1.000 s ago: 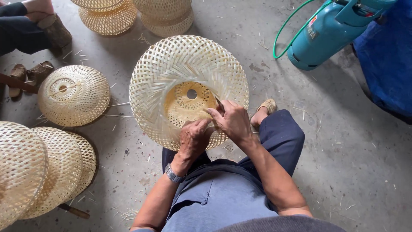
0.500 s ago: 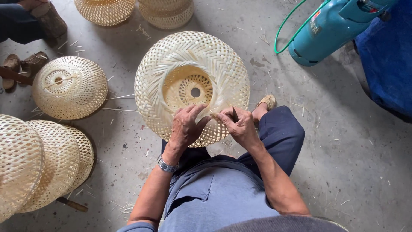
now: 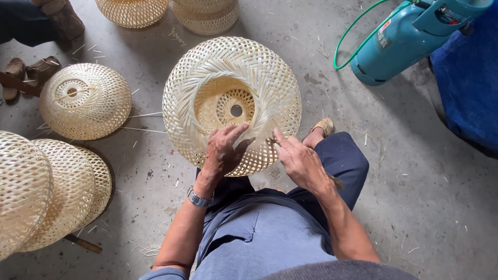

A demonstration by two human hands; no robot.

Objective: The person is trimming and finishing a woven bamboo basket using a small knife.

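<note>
in the head view, a woven bamboo lampshade [image 3: 232, 103] is propped against the seated person's knees, its open mouth turned up toward the camera and its small round centre hole visible deep inside. the left hand [image 3: 223, 150] is laid over the near rim, the thumb hooked inside the bowl and the fingers [image 3: 236, 134] spread across the weave, so the shade is braced rather than tightly gripped. the right hand [image 3: 298, 158] is held just beside it at the rim, its fingertips pinched on what appears to be a thin bamboo strip end; whether a small tool is also held cannot be told.

the step in hand is judged to be the tucking or trimming of a loose strip at the rim. it is best done with the shade kept pressed against the knees so it cannot roll, with the left thumb kept close to the working spot to hold neighbouring strips flat. the strip should be drawn along the line of the weave, not across it, since thin bamboo is likely to split or kink when bent sharply.

finished shades [image 3: 85, 101] are set on the concrete floor [image 3: 415, 197] to the left, well apart, and a blue gas cylinder [image 3: 397, 44] with a green hose [image 3: 353, 31] lies at the upper right.
</note>
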